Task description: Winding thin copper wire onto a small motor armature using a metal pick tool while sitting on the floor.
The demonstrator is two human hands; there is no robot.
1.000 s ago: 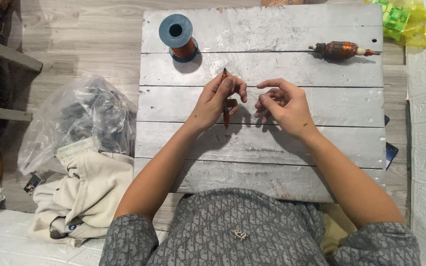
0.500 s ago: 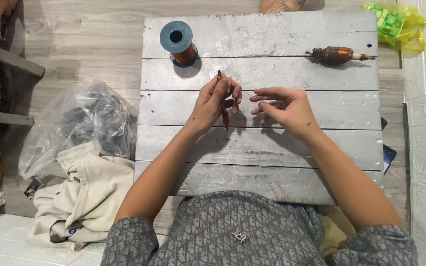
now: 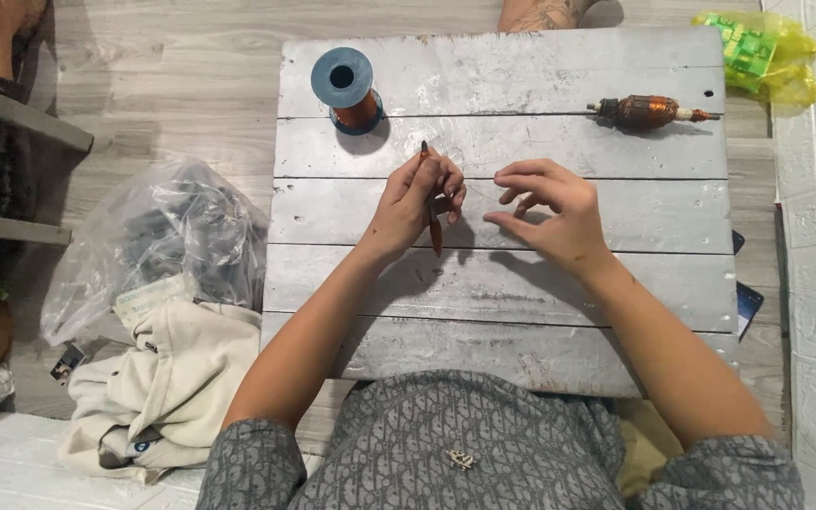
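**Hands at desk centre: tool held, wire pinched**

The left hand (image 3: 417, 200) is closed around a thin dark-tipped tool (image 3: 431, 210), held nearly upright near the desk (image 3: 502, 283) centre. The right hand (image 3: 545, 210), just beside it, appears to pinch a fine wire (image 3: 480, 179) between fingertips. Judged step: wire preparation. The spool (image 3: 347, 87) stands at the far left corner; the armature (image 3: 649, 112) lies near the far right corner, well apart.
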